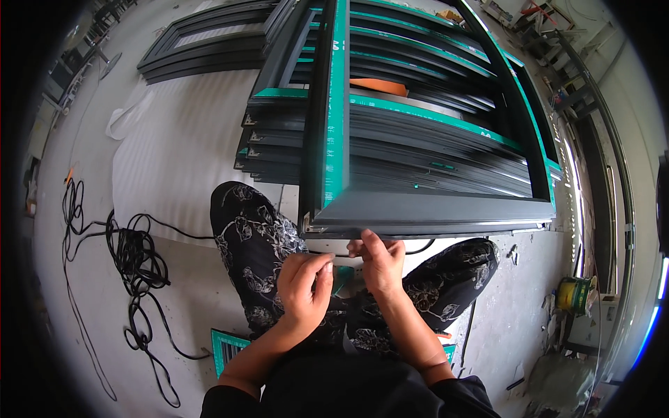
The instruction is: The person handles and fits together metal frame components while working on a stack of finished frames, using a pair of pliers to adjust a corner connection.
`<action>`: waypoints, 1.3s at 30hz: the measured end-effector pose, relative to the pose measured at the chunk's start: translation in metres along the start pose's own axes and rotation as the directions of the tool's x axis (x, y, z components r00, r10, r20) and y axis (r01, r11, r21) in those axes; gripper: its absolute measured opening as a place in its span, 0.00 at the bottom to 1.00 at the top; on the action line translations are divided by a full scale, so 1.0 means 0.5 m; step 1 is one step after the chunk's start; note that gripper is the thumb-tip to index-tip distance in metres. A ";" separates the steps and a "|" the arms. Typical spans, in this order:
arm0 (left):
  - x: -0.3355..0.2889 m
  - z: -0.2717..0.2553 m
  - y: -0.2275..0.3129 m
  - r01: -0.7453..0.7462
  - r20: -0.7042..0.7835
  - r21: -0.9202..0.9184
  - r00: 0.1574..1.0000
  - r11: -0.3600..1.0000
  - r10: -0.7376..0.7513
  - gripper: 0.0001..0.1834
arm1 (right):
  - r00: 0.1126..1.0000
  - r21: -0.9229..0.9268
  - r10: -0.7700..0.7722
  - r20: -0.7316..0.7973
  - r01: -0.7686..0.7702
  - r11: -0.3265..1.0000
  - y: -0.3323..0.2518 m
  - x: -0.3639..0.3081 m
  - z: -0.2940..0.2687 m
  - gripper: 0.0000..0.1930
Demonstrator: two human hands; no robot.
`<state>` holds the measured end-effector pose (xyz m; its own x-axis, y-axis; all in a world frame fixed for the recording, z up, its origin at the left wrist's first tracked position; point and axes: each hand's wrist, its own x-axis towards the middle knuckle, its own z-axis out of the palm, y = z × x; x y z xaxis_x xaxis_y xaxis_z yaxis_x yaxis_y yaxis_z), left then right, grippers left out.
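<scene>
A thin black strip point(341, 255) runs between my hands, just below the near edge of a dark grey frame point(432, 209). My left hand point(304, 289) is closed, thumb and fingers pinched at the strip's left part. My right hand point(382, 265) pinches the strip close under the frame's edge, its thumb pointing up. Past the right hand, the strip curves on to the right. Green film with white markings covers the frame's upright bar point(337, 104). This frame rests on a stack of similar frames point(279, 139). My fingertips partly hide the strip.
My legs in patterned trousers point(254, 258) are spread on both sides. A tangled black cable point(136, 258) lies on the floor at left, near a white foam sheet point(181, 139). More grey frames point(209, 42) lie far left. A yellow-green spool point(575, 296) stands right.
</scene>
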<state>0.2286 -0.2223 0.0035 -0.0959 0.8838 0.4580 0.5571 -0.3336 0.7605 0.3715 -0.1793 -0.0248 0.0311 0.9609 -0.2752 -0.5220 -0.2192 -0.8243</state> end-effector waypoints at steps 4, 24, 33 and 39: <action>-0.009 0.026 -0.031 0.517 0.212 -0.387 0.856 0.764 -0.471 0.07 | 0.999 0.013 -0.029 0.029 0.029 0.999 -0.002 0.002 0.010 0.09; 0.033 0.066 -0.038 0.576 0.370 -0.776 0.744 0.255 -0.556 0.08 | 0.997 0.093 -0.049 0.057 0.044 0.995 0.020 -0.003 0.045 0.05; 0.031 0.054 -0.053 0.594 0.377 -0.753 0.742 0.284 -0.554 0.13 | 0.988 0.101 -0.114 -0.105 0.124 0.987 -0.012 -0.004 -0.031 0.05; 0.030 0.067 -0.049 0.576 0.378 -0.790 0.726 0.208 -0.575 0.11 | 0.931 0.017 -0.276 -0.239 0.288 0.958 -0.082 0.012 -0.151 0.05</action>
<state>0.2414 -0.1898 -0.0236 -0.0786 0.9570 -0.2791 -0.5913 0.1807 0.7860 0.4574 -0.1772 -0.0301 0.3763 0.9147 -0.1472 -0.5057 0.0696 -0.8599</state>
